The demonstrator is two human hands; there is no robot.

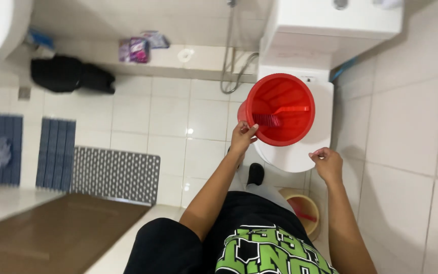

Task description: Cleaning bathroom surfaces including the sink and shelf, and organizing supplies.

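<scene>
My left hand (243, 135) grips the rim of a red plastic bucket (280, 91) and holds it up above the white toilet's closed lid (320, 137). Inside the bucket lies a red brush (280, 115) with dark bristles. Off to the right, my right hand (326, 163) hovers beside the lid's front edge, fingers curled, holding nothing that I can see.
The toilet tank (330, 25) stands against the wall, a spray hose (231, 71) hanging to its left. A small beige bin (305, 210) sits on the floor by the toilet. Grey and blue mats (112, 172) lie on the white tiles, and a black bag (69, 73) by the ledge.
</scene>
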